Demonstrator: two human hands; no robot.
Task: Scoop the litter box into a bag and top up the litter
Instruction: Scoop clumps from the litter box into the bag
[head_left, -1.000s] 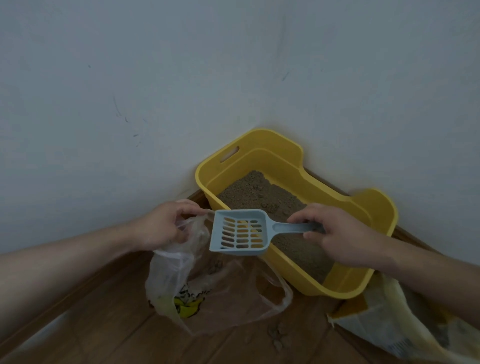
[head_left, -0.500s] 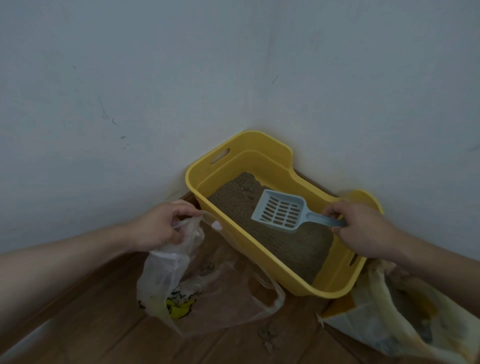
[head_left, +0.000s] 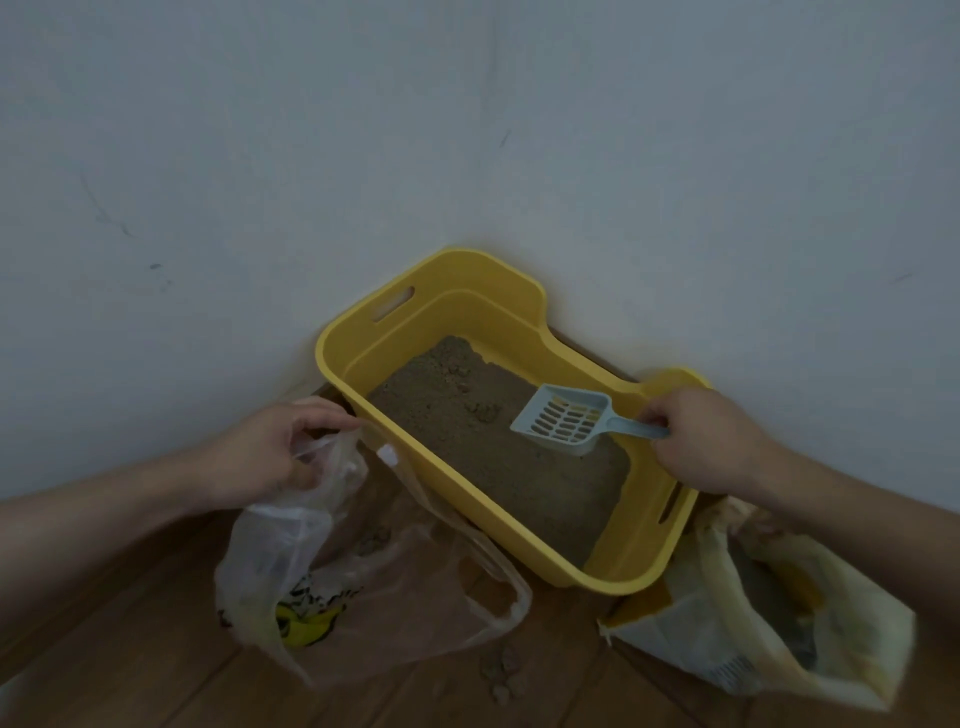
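A yellow litter box (head_left: 467, 275) sits in the wall corner, with brown litter (head_left: 467, 441) covering its floor and a small clump (head_left: 485, 411) near the middle. My right hand (head_left: 711, 441) grips the handle of a pale blue slotted scoop (head_left: 563, 418), held low over the litter at the box's right side, apparently empty. My left hand (head_left: 270, 452) holds up the rim of a clear plastic bag (head_left: 363, 587) with a yellow print, lying open on the floor left of the box.
A wooden floor (head_left: 156, 675) runs under everything. An open litter sack (head_left: 769, 613) lies at the right, against the box's near corner. A few spilled litter bits (head_left: 501, 670) lie on the floor in front. Grey walls close off the back.
My right hand carried the scoop from above the bag's mouth rightward into the box, now low over the litter. My left hand kept its hold on the bag.
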